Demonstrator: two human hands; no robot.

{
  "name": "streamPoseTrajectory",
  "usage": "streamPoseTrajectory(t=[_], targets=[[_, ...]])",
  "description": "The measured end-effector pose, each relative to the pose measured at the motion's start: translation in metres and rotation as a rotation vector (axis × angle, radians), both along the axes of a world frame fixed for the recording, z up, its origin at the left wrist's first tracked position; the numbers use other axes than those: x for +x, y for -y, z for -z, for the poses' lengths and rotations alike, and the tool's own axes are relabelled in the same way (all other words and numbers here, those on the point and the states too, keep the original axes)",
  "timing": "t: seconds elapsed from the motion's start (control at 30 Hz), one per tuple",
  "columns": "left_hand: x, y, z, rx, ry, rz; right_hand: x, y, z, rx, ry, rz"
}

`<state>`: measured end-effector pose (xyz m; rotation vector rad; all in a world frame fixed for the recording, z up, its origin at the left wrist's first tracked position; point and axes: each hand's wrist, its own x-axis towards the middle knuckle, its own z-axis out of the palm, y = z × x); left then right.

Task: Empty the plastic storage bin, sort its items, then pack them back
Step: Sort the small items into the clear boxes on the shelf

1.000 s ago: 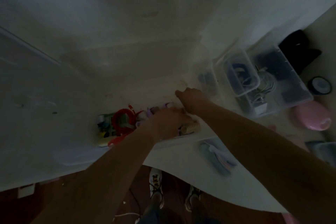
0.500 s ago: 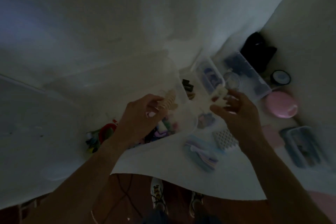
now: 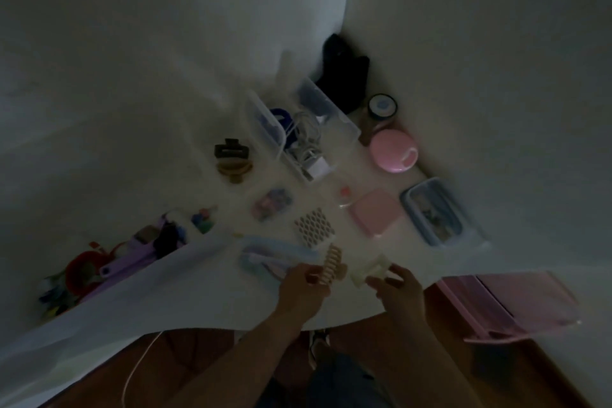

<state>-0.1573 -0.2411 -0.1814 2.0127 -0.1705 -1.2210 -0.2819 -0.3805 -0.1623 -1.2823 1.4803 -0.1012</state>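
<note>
While left hand (image 3: 303, 285) grips toothed beige claw clip (image 3: 332, 264), right hand (image 3: 399, 288) pinches blocky white clip (image 3: 369, 270).

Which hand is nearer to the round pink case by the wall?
Right. The right hand, holding a pale claw clip, is below and slightly left of the round pink case. The left hand, holding a tan claw clip, sits further left.

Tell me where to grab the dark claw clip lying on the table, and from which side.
Come from above and pinch the dark claw clip across its raised handle tabs, on the edge away from the brown clip that lies against its near side. Judged hedged: the picture is dim.
</note>
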Motion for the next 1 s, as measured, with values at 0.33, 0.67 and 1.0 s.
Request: streamPoseTrajectory(t=[0.33, 0.67, 1.0], targets=[[-0.001, 0.061, 0.016, 0.085, 0.250, 0.047, 0.012, 0.030, 0.046, -0.086, -0.157, -0.220], [0.029, -0.010, -0.073, -0.235, 0.425, -0.032, 0.027, 0.012, -0.027, -0.275, -0.042, -0.219], [0.155, -0.221, -0.158, 0.132, 1.047, -0.193, 0.205, -0.122, -0.144, -0.380, 0.511, -0.836]])
